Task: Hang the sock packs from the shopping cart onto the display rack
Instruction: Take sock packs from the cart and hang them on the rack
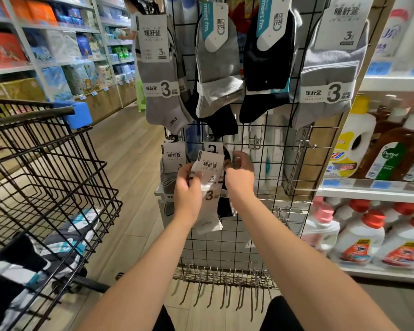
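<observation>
1. In the head view, my left hand (188, 187) grips the white sock pack (209, 185) by its card, thumb across the front. The pack is up against the middle of the display rack (276, 177), low on the grid.
2. My right hand (240, 173) is curled just beside the pack's top edge, around something dark. I cannot tell whether it pinches the pack's hanger or the black sock pack (226, 206) behind it.
3. I judge the step in hand to be threading the hanger onto a hook that the card hides. To do it well, I'd hold the card square with the left hand, guide the hanger loop with the right, and let go only once the pack hangs free.
4. Two empty hooks (256, 139) sit just to the right as a fallback.
5. More sock packs (58, 247) lie in the shopping cart (46, 163) on my left.
</observation>
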The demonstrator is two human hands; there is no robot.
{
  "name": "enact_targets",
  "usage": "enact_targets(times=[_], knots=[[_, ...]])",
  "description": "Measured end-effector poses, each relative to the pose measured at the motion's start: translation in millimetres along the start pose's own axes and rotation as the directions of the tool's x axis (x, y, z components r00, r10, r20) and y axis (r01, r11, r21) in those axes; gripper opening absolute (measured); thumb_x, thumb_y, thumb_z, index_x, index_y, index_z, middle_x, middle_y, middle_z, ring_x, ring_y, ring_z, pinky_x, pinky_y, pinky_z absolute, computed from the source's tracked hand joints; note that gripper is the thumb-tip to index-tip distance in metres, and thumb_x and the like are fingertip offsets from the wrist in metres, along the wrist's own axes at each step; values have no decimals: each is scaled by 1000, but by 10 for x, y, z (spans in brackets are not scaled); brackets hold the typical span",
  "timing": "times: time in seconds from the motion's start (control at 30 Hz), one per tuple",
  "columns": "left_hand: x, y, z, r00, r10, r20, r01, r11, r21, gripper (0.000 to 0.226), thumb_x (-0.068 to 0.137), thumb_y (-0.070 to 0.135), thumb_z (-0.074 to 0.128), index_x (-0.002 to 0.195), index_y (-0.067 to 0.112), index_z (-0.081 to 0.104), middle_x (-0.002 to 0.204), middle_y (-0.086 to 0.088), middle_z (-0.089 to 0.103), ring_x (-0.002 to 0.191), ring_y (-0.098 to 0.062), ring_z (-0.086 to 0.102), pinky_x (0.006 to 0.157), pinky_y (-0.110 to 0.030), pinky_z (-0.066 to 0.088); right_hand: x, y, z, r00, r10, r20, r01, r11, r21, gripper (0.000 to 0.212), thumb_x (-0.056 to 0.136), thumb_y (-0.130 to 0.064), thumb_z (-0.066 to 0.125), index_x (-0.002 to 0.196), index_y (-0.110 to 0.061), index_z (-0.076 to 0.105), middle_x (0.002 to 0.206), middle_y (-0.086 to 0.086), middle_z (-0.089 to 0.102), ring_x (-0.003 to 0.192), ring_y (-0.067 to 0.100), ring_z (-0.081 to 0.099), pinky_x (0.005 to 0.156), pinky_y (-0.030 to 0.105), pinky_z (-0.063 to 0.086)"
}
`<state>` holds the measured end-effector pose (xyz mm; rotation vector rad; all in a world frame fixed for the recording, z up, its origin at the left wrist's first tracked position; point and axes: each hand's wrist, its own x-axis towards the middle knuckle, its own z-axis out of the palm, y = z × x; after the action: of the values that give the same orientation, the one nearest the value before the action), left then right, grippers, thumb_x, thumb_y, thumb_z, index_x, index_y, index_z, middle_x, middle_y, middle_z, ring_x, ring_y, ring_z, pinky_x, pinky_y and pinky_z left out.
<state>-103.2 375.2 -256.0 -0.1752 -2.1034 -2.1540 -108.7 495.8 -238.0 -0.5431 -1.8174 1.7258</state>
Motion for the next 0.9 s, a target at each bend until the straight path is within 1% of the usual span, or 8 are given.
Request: enact_targets(times=[0.13, 0.27, 0.4, 0.5, 0.57, 0.67, 0.77, 0.9], knots=[[-7, -5, 58, 1000, 11, 29, -10, 999, -44, 17, 104, 25, 55, 119, 33, 58, 117, 9, 66, 109, -5, 61, 83, -21, 44, -191, -16, -97, 995, -103, -12, 104, 991, 90, 17, 97, -22, 55, 109, -33, 60, 108, 2, 67, 98, 18, 65, 87, 45, 59], [-11, -25, 92, 998, 29, 53, -26, 998, -65, 23, 104, 28, 57, 127, 28, 58, 117, 11, 68, 110, -5, 63, 88, -23, 48, -316, 7, -178, 973, -152, 172, 134, 984, 115, 19, 96, -23, 59, 105, -41, 59, 97, -3, 74, 86, 12, 68, 77, 34, 57], [15, 17, 126, 997, 45, 62, -42, 998, -48, 27, 104, 27, 57, 131, 27, 57, 123, 9, 67, 113, -4, 62, 95, -24, 48, -312, 30, -188, 976, -185, 113, 181, 982, 45, 30, 95, -20, 63, 120, -35, 56, 102, -5, 72, 93, 10, 69, 81, 29, 57], [109, 71, 158, 999, 35, 13, -35, 999, 6, 33, 103, 24, 59, 136, 24, 58, 127, 4, 66, 111, -11, 62, 87, -21, 47, -290, -60, -142, 980, -188, 63, 187, 982, 18, 35, 97, -22, 61, 131, -27, 53, 106, -9, 69, 97, 5, 65, 81, 22, 52], [178, 92, 169, 999, 40, -11, -40, 999, 37, 34, 102, 22, 60, 135, 23, 58, 125, 4, 66, 109, -12, 61, 81, -20, 45, -255, -111, -87, 984, -170, 55, 169, 985, 18, 36, 99, -19, 59, 133, -27, 52, 114, -7, 68, 103, 8, 64, 81, 21, 53], [248, 72, 156, 999, 42, -15, -41, 997, 58, 27, 101, 17, 61, 124, 31, 58, 121, 5, 66, 109, -15, 61, 78, -21, 46, -177, -160, -19, 989, -129, 67, 130, 991, -11, 36, 99, -11, 58, 132, -25, 54, 117, 0, 69, 102, 16, 66, 67, 16, 52], [326, 36, 152, 999, 42, -16, -40, 995, 88, 32, 101, 9, 59, 118, 36, 56, 120, 6, 64, 110, -15, 59, 81, -24, 47, -120, -167, 17, 988, -132, 74, 137, 989, -60, 34, 98, -11, 60, 130, -22, 57, 116, 1, 69, 102, 19, 66, 68, 21, 52], [362, -14, 120, 988, 153, 3, -151, 974, 166, 34, 98, -2, 54, 127, 16, 60, 112, 2, 63, 95, -10, 60, 76, -12, 47, -90, -130, 61, 994, -102, 48, 106, 991, -78, 32, 98, -12, 61, 128, -22, 59, 115, 1, 67, 98, 17, 63, 65, 19, 46]])
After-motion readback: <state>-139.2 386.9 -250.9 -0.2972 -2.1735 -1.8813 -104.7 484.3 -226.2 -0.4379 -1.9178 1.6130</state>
